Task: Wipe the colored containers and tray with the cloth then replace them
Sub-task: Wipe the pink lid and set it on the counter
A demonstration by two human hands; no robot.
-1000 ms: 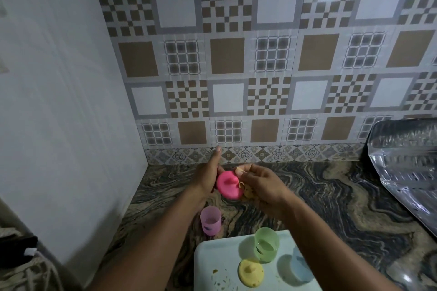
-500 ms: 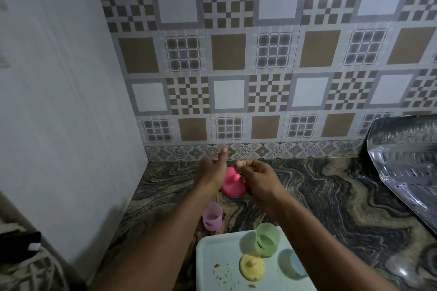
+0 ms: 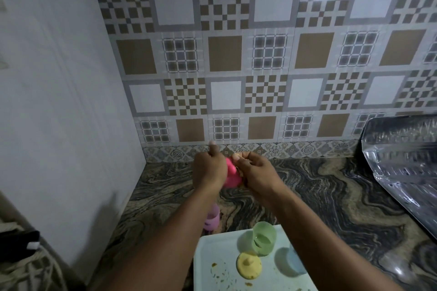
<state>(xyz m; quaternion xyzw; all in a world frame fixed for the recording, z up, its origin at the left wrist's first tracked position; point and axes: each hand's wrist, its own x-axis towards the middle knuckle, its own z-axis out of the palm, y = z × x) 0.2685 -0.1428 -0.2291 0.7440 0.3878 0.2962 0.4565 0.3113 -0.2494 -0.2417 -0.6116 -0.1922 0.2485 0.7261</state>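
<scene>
Marbled counter (image 3: 331, 196), patterned tile wall behind. Left hand (image 3: 208, 170) and right hand (image 3: 257, 172) both clasp pink lid (image 3: 233, 173), held in air near wall. Lid now more buried between palms than second ago, when knobbed face showed; hands shifted wallward. Wiping likely under way, cloth not discernible. Pink cup (image 3: 211, 220) beside tray (image 3: 212, 250). Green cup (image 3: 263, 237), yellow lid (image 3: 249, 264), blue cup (image 3: 295, 262) unmoved on tray. Crumbs (image 3: 220, 274) remain: tray unwiped.

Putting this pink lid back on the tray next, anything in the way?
Nothing visible blocks it. The left hand grips the pink lid; the left part of the tray holds only crumbs, beside the green cup and yellow lid.
</scene>
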